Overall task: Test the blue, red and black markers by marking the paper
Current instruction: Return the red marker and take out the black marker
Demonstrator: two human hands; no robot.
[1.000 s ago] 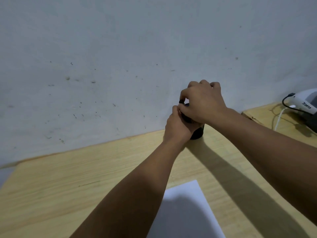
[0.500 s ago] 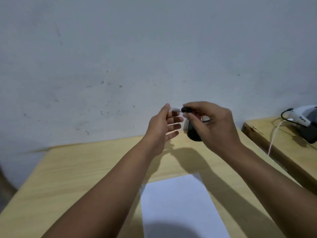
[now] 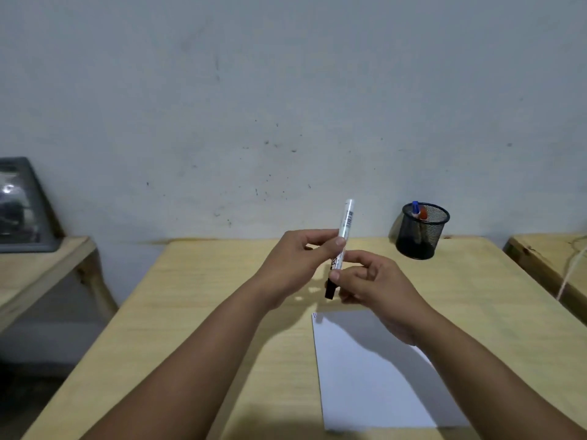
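Observation:
A white-barrelled marker with a black cap (image 3: 344,223) stands nearly upright in the air above the wooden desk (image 3: 197,312), cap end down. My left hand (image 3: 298,265) pinches its barrel in the middle. My right hand (image 3: 371,284) grips the lower part near the black cap (image 3: 330,290). The white paper (image 3: 365,385) lies on the desk just below and in front of my hands, with small marks at its far left corner. A blue-capped marker (image 3: 415,208) and a red-capped marker (image 3: 423,213) stand in the black mesh cup (image 3: 419,236) at the back right.
A second wooden table (image 3: 38,274) on the left carries a grey tray-like box (image 3: 22,208). Another wooden surface (image 3: 549,265) on the right has a white cord hanging over its edge. The wall rises right behind the desk.
Both hands came back from the mesh cup toward me with the black-capped marker, which now stands upright between them. The view tilted down, showing more desk and paper.

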